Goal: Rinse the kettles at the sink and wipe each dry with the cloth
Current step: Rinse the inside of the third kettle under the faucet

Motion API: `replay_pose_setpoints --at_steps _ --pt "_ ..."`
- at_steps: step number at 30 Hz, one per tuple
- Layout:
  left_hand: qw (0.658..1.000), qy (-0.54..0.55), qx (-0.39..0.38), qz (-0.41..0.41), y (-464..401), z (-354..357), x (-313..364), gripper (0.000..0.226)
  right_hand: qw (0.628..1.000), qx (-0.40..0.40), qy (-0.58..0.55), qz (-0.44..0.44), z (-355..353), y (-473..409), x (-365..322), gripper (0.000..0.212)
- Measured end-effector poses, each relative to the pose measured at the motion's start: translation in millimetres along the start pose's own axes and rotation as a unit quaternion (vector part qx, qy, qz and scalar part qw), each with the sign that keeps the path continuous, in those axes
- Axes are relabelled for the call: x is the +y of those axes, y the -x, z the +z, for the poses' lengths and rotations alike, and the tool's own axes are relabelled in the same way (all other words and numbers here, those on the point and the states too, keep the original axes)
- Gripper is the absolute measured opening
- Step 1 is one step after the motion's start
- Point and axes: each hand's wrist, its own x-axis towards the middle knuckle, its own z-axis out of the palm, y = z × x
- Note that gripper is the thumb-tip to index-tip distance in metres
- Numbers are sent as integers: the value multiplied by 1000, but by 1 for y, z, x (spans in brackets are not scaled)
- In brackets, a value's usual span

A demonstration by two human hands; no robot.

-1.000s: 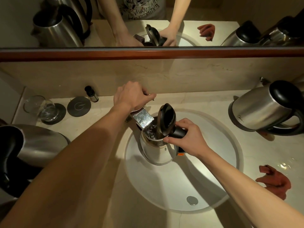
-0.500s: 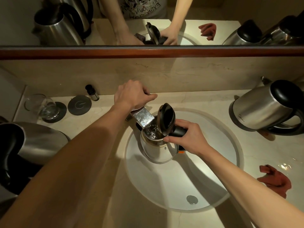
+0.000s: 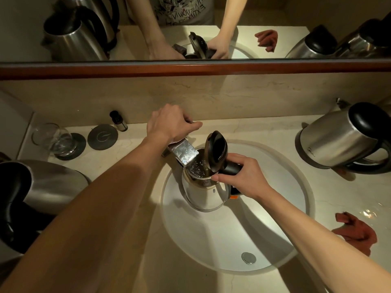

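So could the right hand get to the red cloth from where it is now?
Probably yes, once it lets go. The right hand grips the handle of the kettle held over the sink; the cloth lies on the counter right of the basin, with nothing between.

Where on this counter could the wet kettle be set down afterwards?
Bare marble lies between the white basin's rim and the red cloth, below the steel kettle on the right. The left side is crowded: drinking glass, round grey coaster, small dark bottle, large steel kettle.
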Motion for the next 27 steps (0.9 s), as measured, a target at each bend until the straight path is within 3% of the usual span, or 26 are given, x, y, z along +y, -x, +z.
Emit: replay_pose_setpoints --at_steps 27 --pt "1000 -1 -13 -5 2 -4 2 43 1000 0 -5 23 0 -8 -4 47"
